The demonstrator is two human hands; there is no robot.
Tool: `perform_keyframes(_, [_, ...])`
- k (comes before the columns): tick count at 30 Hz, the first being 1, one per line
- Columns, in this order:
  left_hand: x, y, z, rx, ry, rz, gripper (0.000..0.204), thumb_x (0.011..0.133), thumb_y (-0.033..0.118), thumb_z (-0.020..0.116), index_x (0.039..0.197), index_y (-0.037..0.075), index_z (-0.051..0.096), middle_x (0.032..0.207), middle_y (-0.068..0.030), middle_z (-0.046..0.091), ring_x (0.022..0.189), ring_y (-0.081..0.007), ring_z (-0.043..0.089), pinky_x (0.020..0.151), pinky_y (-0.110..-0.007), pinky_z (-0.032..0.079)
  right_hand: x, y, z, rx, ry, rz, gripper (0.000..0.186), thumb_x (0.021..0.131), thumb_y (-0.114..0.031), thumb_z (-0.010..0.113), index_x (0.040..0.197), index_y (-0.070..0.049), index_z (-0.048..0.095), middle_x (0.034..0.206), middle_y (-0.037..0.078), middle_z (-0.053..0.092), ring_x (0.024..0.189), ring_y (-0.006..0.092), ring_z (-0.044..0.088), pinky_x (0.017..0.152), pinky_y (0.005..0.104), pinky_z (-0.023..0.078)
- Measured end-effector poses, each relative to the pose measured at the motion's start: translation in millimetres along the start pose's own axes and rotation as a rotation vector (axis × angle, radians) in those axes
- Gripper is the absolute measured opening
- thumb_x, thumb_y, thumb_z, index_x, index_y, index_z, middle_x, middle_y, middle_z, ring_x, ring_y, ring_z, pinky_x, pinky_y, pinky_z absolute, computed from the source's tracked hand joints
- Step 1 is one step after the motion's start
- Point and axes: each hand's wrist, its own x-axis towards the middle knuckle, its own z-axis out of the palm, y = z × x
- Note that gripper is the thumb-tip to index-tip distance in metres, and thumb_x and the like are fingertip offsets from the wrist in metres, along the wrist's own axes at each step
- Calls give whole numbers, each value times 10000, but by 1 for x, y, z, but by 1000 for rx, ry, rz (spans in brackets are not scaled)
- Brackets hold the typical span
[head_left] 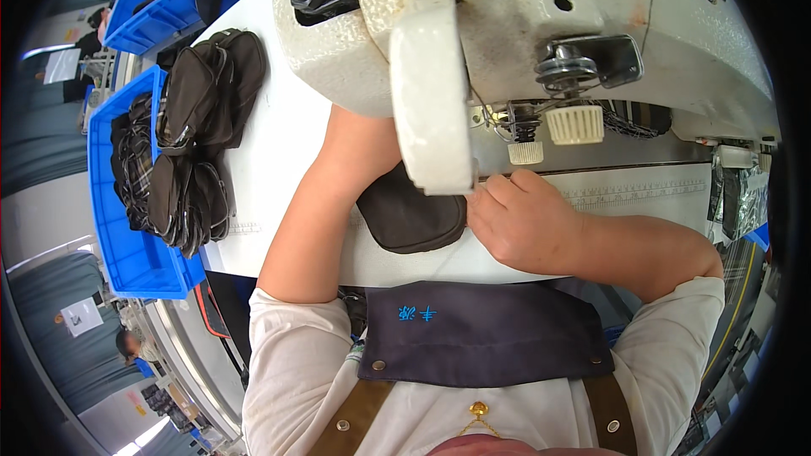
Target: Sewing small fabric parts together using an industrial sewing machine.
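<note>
Brown cloth pouch (410,221) tucked at the sewing machine (507,0)

We see the pouch on the white table (287,110), its upper part hidden by the machine. Our right hand (528,224) lies at the pouch's right edge, fingers curled inward; whether they pinch the cloth, we cannot tell. Our left hand (367,139) reaches behind the machine, fingers out of sight, so we cannot tell its grip either. We judge the pouch light, soft and pliable, hardly slippery or fragile; we would take hold along its seamed rim, where it looks firmest.
</note>
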Motion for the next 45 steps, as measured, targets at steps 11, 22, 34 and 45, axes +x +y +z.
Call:
perform_keyframes(11, [2, 0, -1, -14, -55, 34, 294, 931, 287, 788, 1005, 12, 713, 815, -126, 690, 789, -311, 680, 710, -431, 518, 1, -3, 6, -16, 24, 55, 183, 810, -176, 732, 830, 6, 729, 1251, 278, 731, 666, 181, 554, 532, 333, 398])
perform_keyframes(22, [28, -24, -1, -168, 9, 183, 355, 884, 106, 767, 1238, 95, 740, 1229, -136, 739, 1173, -333, 676, 977, -434, 544, 7, 18, 7, -80, -67, 202, 193, 881, -172, 726, 977, -5, 738, 1051, 161, 720, 701, 177, 614, 588, 336, 452])
perform_keyframes(34, [43, -32, -4, 93, -39, 86, 307, 860, 117, 756, 1166, 92, 763, 1167, -115, 758, 1139, -340, 678, 968, -435, 540, 19, 22, 4, -122, 14, 201, 195, 920, -240, 754, 994, -60, 742, 1216, 134, 703, 946, 215, 666, 677, 328, 505])
perform_keyframes(45, [-29, 38, -18, 124, -212, 191, 498, 726, 205, 872, 1200, 103, 755, 1235, -99, 720, 1139, -322, 672, 979, -419, 543, 7, 28, -7, 80, -117, 358, 283, 879, -255, 776, 1117, -105, 742, 811, 30, 623, 838, 229, 634, 706, 390, 486])
